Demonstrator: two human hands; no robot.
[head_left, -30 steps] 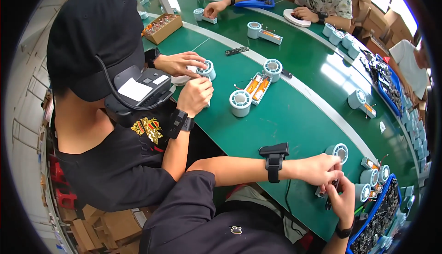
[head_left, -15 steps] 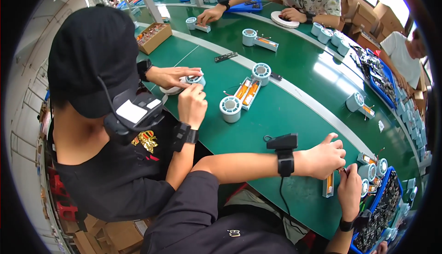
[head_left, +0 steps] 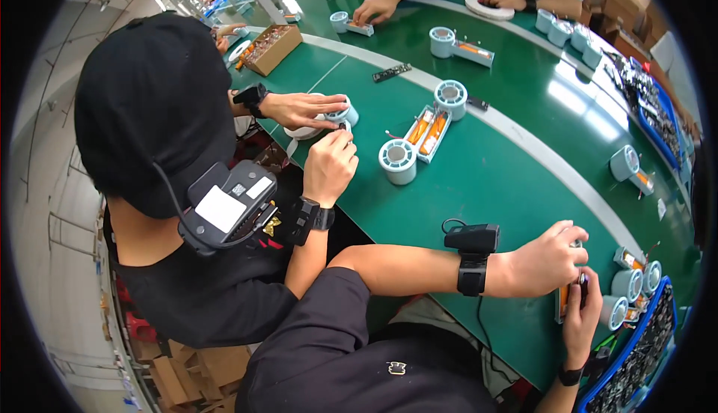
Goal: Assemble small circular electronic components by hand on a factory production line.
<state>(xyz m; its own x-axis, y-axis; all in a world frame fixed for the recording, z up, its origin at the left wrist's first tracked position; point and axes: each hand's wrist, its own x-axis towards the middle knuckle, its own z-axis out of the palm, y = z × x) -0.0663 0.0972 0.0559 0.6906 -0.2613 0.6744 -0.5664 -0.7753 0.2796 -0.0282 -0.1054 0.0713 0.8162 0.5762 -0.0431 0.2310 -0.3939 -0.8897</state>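
My left hand reaches across at the right, its fingers curled over a light blue housing with an orange battery inside. Most of that housing is hidden under the hand. Close against it, my right hand has its fingers closed on a small dark piece, whose kind I cannot make out. Just right of both hands stands a cluster of light blue round fan heads with battery handles.
A blue tray of dark parts lies beside my right arm. To my left, a co-worker in a black cap handles a fan head. Two more fan units lie mid-table. A cardboard box sits farther back; another person works across the table.
The view has shifted, so the scene sits farther right in the picture. My hands stay together at the housing, the left fingers now more curled. The left co-worker's right hand has moved slightly.
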